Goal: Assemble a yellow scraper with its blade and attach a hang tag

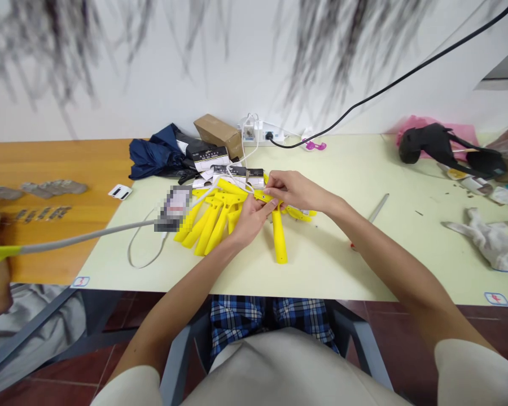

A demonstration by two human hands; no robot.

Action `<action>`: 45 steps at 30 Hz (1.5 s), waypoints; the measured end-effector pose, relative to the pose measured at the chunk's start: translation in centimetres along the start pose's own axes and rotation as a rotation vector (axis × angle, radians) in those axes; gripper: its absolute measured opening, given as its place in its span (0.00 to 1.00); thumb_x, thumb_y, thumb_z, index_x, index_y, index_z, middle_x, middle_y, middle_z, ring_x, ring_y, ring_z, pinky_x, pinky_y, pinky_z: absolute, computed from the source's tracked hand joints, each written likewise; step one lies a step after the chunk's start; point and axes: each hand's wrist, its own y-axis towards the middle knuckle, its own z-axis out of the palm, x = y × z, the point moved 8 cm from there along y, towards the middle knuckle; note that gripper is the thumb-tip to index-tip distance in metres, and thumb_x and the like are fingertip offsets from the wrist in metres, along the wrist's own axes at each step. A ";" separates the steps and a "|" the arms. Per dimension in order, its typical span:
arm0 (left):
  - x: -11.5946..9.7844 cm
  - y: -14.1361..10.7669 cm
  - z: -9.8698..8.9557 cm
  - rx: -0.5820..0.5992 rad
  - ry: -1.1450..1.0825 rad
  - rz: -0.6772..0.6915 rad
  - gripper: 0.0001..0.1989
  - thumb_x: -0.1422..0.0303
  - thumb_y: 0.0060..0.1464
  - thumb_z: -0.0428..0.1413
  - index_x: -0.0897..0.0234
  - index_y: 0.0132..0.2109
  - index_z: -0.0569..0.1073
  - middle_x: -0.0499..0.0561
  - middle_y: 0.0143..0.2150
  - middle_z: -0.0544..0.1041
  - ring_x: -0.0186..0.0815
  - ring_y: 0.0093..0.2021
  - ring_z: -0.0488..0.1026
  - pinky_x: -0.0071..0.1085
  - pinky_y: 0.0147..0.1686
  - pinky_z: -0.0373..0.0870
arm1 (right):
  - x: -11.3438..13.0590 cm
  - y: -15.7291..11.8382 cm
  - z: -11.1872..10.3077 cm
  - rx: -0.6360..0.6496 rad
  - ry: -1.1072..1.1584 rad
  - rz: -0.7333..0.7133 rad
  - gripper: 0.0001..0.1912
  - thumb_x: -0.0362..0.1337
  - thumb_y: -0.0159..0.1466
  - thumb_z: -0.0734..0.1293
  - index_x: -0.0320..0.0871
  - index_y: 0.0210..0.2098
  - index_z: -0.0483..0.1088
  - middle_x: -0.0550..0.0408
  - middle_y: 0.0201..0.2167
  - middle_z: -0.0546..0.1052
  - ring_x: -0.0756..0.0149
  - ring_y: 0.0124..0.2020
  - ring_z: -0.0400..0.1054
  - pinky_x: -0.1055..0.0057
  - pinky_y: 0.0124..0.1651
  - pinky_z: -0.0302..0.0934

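Left hand [249, 223] gripping one yellow plastic piece [260, 195], right hand [294, 190] pinching white cord [242, 185] at that piece, both narrow. About six more yellow pieces [207, 231] fanned at middle of table [322, 270]; three black-and-white cards [239, 176] just beyond, toward far edge.

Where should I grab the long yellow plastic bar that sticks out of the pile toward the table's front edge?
Grab the long yellow plastic bar by its free lower end, reaching in from the front edge. That end lies alone on the pale green tabletop, with space on both sides for your fingers. Its upper end is crowded, close beneath the left hand and right hand.
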 end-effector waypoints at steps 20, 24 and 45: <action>-1.7 2.4 4.4 0.027 0.075 0.139 0.34 0.55 0.56 0.75 0.55 0.64 0.71 0.55 0.65 0.77 0.44 0.52 0.85 0.42 0.55 0.83 | 1.6 -2.5 -7.7 -0.164 -0.256 0.026 0.10 0.41 0.63 0.78 0.41 0.40 0.85 0.49 0.36 0.85 0.64 0.32 0.73 0.67 0.33 0.58; -3.5 2.6 5.7 0.009 0.187 0.235 0.42 0.55 0.56 0.76 0.50 0.73 0.70 0.57 0.69 0.72 0.45 0.54 0.84 0.42 0.55 0.83 | 2.0 -3.7 -9.6 -0.208 -0.223 0.046 0.11 0.42 0.63 0.77 0.39 0.36 0.84 0.55 0.25 0.77 0.70 0.24 0.60 0.66 0.28 0.49; -6.4 0.9 5.5 0.018 0.487 0.425 0.20 0.55 0.69 0.66 0.54 0.58 0.68 0.50 0.43 0.86 0.40 0.44 0.85 0.35 0.44 0.78 | 4.4 -5.5 -10.4 -0.224 -0.117 -0.055 0.27 0.57 0.75 0.69 0.40 0.35 0.81 0.49 0.34 0.84 0.66 0.31 0.76 0.68 0.34 0.67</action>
